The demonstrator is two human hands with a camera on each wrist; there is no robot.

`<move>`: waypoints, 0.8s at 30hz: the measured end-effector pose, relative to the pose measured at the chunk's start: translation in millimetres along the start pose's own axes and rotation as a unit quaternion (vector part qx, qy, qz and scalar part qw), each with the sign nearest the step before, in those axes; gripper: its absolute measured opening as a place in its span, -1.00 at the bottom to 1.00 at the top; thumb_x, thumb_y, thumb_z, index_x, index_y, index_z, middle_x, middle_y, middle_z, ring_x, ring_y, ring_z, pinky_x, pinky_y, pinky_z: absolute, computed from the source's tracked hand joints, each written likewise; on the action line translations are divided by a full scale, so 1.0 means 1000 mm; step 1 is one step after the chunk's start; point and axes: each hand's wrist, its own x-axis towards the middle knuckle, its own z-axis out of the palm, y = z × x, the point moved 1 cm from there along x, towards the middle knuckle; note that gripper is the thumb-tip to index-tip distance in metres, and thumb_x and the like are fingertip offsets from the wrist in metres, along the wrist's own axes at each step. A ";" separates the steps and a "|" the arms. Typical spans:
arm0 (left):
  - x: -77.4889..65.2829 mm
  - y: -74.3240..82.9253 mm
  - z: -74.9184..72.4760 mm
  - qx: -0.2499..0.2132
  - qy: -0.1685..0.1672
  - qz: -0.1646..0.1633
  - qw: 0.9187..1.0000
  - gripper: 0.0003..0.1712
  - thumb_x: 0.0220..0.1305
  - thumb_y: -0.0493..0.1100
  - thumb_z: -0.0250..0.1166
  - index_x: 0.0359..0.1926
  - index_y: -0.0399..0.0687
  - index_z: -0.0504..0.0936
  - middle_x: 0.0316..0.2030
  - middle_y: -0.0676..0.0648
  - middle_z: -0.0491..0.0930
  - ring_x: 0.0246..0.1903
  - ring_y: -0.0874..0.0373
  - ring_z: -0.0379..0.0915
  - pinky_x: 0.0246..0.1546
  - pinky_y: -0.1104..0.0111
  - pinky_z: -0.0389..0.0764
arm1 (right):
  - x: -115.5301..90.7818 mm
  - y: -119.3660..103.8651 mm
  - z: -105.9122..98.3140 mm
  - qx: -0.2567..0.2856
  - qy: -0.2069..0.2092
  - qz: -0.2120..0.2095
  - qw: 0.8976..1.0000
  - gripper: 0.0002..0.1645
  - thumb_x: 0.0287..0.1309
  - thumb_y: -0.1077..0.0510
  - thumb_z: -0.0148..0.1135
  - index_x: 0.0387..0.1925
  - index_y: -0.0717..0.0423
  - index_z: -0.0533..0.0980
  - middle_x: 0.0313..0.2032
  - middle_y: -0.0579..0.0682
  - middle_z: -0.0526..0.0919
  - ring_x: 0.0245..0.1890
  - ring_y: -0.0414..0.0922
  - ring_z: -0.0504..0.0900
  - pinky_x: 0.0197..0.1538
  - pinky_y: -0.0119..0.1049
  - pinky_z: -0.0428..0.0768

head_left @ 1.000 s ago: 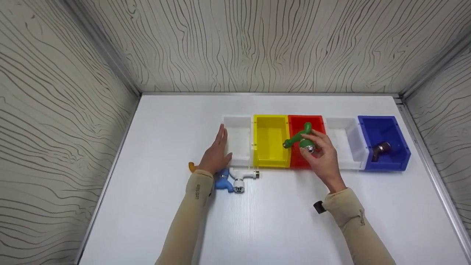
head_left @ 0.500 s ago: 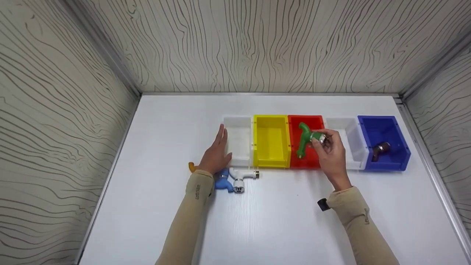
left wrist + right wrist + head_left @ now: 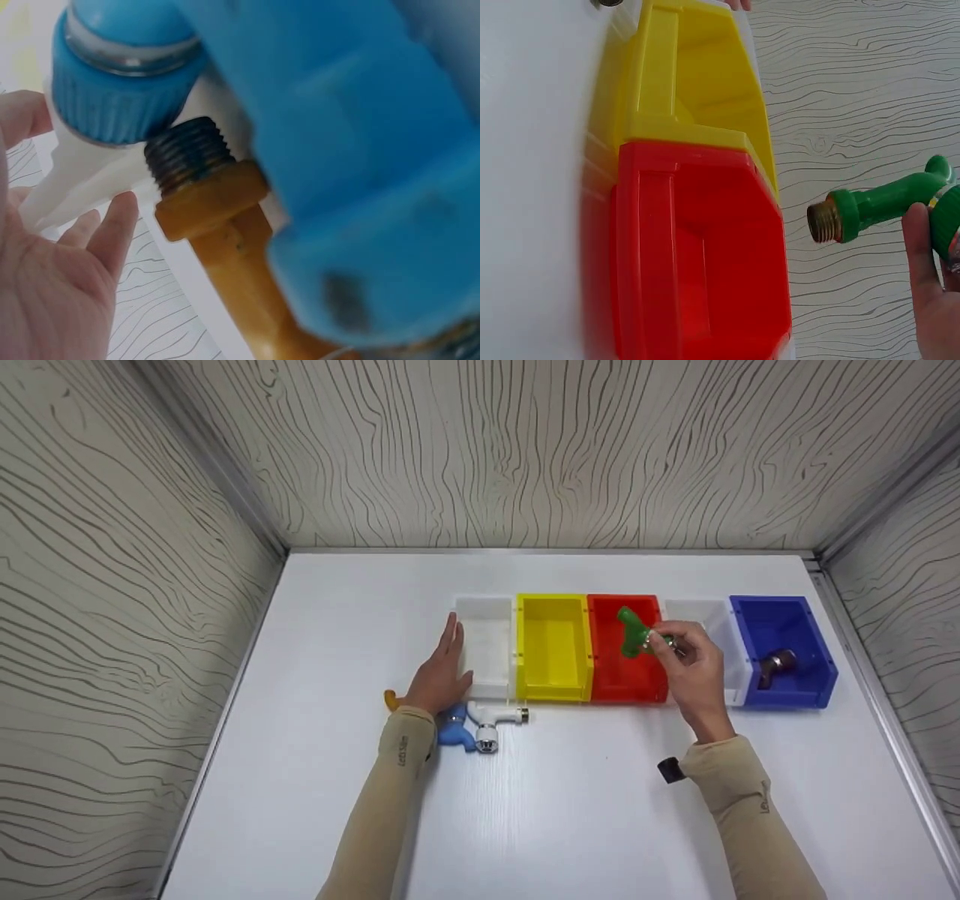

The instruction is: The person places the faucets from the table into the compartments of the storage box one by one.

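Observation:
My right hand (image 3: pixel 694 671) pinches a green tap (image 3: pixel 634 634) by its knob, above the red bin (image 3: pixel 622 686). In the right wrist view the threaded brass end of the green tap (image 3: pixel 889 199) points away from the fingers. My left hand (image 3: pixel 435 679) lies with straight fingers along the left side of a white bin (image 3: pixel 486 645). Below that wrist are a blue tap (image 3: pixel 455 735) and an orange tap (image 3: pixel 391 701), partly hidden by the arm. Both fill much of the left wrist view, the orange tap (image 3: pixel 232 247) showing its dark thread. A white tap (image 3: pixel 495 714) lies beside them.
The bins stand in a row: white, yellow (image 3: pixel 555 649), red, another white (image 3: pixel 724 660) partly behind my right hand, and blue (image 3: pixel 802 686). A brown tap (image 3: pixel 777 661) lies in the blue bin. Wood-patterned walls (image 3: pixel 480 457) border the white table (image 3: pixel 555 825).
My right hand has moved rightward with the green tap and turned it, its body now tilted over the red bin's right part. My left hand has stayed still.

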 end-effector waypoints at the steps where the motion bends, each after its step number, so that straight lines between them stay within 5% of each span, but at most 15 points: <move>1: 0.000 0.001 0.000 0.001 0.001 0.003 1.000 0.03 0.45 -0.08 0.27 0.67 -0.09 -0.19 0.68 0.06 -0.45 0.45 -0.08 0.33 0.25 0.10 0.60 | 0.000 -0.001 -0.002 -0.005 0.000 0.005 1.000 -0.71 0.29 0.39 0.33 0.01 0.46 0.58 -0.06 0.08 0.61 -0.19 -0.13 0.67 -0.09 -0.52 0.69; 5: 0.001 0.002 0.001 0.001 -0.001 -0.001 1.000 0.03 0.44 -0.08 0.27 0.67 -0.08 -0.19 0.68 0.07 -0.46 0.49 -0.07 0.27 0.28 0.10 0.58 | 0.003 -0.003 -0.009 -0.005 0.002 0.033 0.999 -0.57 0.28 0.38 0.35 0.17 0.36 0.56 0.06 0.09 0.61 -0.02 -0.10 0.66 0.05 -0.48 0.69; 9: 0.002 0.001 0.001 -0.007 -0.013 -0.031 0.999 0.04 0.45 -0.05 0.27 0.68 0.00 -0.20 0.66 0.20 -0.55 0.57 -0.02 0.12 0.46 0.13 0.40 | 0.005 -0.005 -0.011 -0.001 0.004 0.040 0.999 -0.56 0.21 0.44 0.38 0.13 0.43 0.57 0.00 0.08 0.66 -0.07 -0.15 0.64 0.04 -0.52 0.67; 17: 0.001 0.000 0.001 -0.007 -0.014 -0.047 0.999 0.03 0.46 -0.03 0.27 0.68 0.03 -0.19 0.63 0.28 -0.59 0.59 0.02 0.05 0.52 0.15 0.30 | 0.006 -0.009 -0.018 -0.101 -0.027 0.032 0.994 -0.58 0.28 0.26 0.41 0.11 0.38 0.58 -0.19 -0.11 0.65 -0.31 -0.22 0.57 -0.33 -0.54 0.66; 24: 0.000 0.003 0.000 -0.006 -0.012 -0.028 1.000 0.04 0.47 -0.06 0.27 0.68 0.02 -0.23 0.66 0.20 -0.55 0.59 -0.02 0.05 0.52 0.15 0.31 | 0.014 -0.007 -0.035 0.000 -0.061 0.048 0.997 -0.61 0.44 0.26 0.22 0.15 0.47 0.44 -0.01 0.03 0.61 -0.24 -0.13 0.71 -0.11 -0.43 0.74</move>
